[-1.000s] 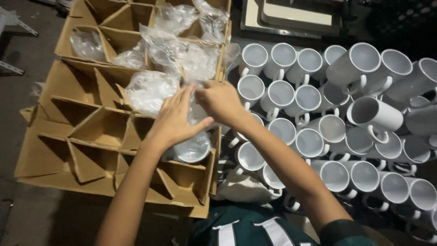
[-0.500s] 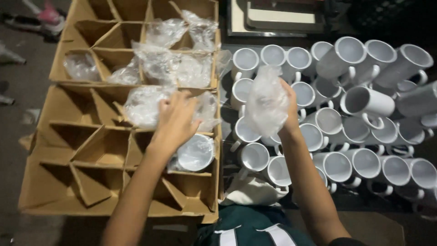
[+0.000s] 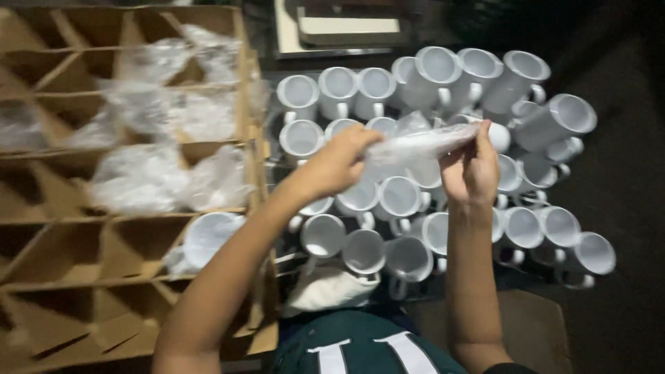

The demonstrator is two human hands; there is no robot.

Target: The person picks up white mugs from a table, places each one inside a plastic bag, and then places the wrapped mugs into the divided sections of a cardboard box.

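My left hand (image 3: pixel 339 163) and my right hand (image 3: pixel 472 170) both grip a mug wrapped in a clear plastic bag (image 3: pixel 415 144), held sideways between them above a crowd of bare white mugs (image 3: pixel 364 251) standing on the floor. To the left lies a cardboard box with dividers (image 3: pixel 131 232). One white mug (image 3: pixel 206 237) sits in a cell near my left forearm. Crumpled plastic bags (image 3: pixel 149 179) fill several other cells.
More white mugs (image 3: pixel 554 121) are stacked and tipped at the right back. A flat pale tray or board (image 3: pixel 346 31) lies at the top. A white cloth or paper wad (image 3: pixel 329 289) rests by my lap. Dark floor spreads to the right.
My left hand left the box and moved right to join my right hand on the bagged mug. The view shifted rightward over the mugs.
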